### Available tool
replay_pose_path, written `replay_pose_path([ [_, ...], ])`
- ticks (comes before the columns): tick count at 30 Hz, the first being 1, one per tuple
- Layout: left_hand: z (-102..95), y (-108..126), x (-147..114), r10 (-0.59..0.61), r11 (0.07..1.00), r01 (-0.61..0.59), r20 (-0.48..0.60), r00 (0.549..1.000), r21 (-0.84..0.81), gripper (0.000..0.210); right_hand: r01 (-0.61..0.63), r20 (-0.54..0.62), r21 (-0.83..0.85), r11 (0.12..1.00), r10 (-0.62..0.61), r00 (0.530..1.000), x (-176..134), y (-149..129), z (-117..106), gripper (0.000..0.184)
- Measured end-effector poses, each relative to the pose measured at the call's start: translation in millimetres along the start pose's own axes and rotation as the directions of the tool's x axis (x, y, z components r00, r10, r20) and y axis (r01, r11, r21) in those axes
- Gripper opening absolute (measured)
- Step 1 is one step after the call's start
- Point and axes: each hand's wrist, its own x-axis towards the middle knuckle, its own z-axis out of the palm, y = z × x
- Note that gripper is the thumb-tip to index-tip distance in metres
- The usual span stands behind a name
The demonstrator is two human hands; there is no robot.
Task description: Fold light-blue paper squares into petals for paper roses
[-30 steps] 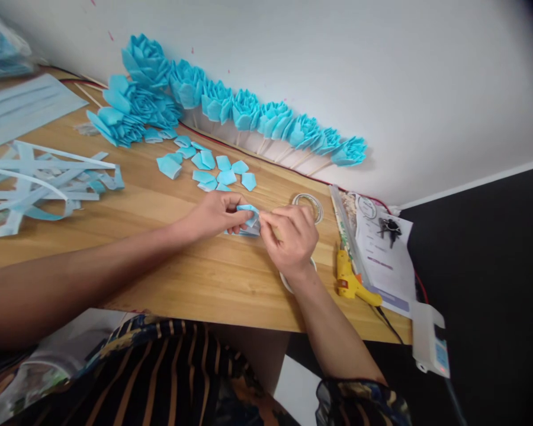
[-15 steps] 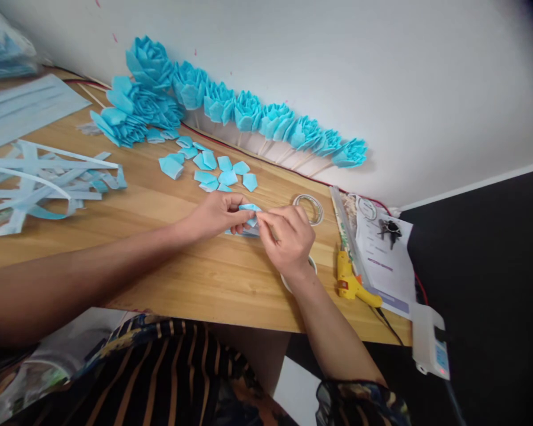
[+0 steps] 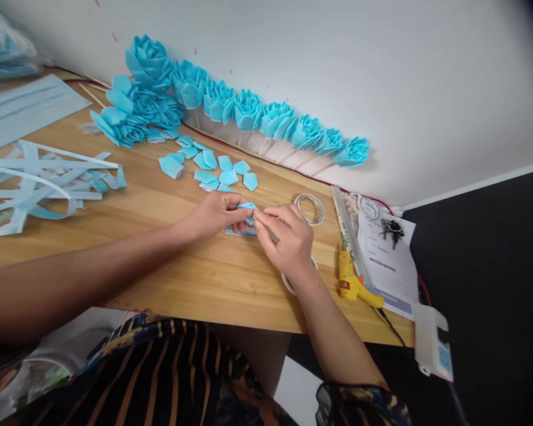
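Observation:
Between my two hands is a small folded blue fabric petal (image 3: 247,206), held over the wooden table. My left hand (image 3: 220,212) pinches it between thumb and fingers from the left. At the petal's right edge, the thumb and fingertips of my right hand (image 3: 288,236) are pressed together on it. A flat blue piece (image 3: 235,231) lies on the table under my hands, partly hidden. Several loose folded petals (image 3: 227,177) lie just beyond my left hand. One tape roll (image 3: 289,284) is half covered by my right wrist.
Blue fabric flowers (image 3: 249,110) on sticks lean along the wall. Cut strips (image 3: 48,186) and a flat mask sheet (image 3: 26,112) lie at left. To the right are another tape roll (image 3: 322,214), a yellow glue gun (image 3: 349,278), papers (image 3: 388,260), keys (image 3: 393,229) and a power strip (image 3: 432,340).
Both hands stay at the petal. My right hand has shifted slightly left, and the petal has turned or moved a little to the left with the fingers.

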Motion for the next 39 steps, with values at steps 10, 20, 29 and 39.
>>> replay_pose_path([
  [10,-4.0,-0.2,2.1,0.047,0.998,-0.046,0.012,0.999,-0.049,0.016,-0.065,0.013,0.054,0.996,0.065,0.998,-0.9,0.4,0.0,0.031],
  [20,-5.1,-0.2,2.9,0.005,0.988,-0.002,0.018,1.000,-0.152,0.014,-0.063,0.191,-0.123,0.990,0.086,0.978,-1.8,-6.2,4.4,0.043],
  [29,-3.2,-0.6,1.6,0.035,0.997,-0.028,0.103,0.994,-0.068,0.032,-0.399,0.127,0.420,0.816,0.382,0.915,-1.2,12.0,-3.3,0.039],
  [39,-2.4,1.6,-1.9,0.139,0.990,-0.139,0.035,0.990,0.010,0.040,-0.549,0.303,0.646,0.531,0.482,0.823,-1.4,7.5,2.4,0.046],
])
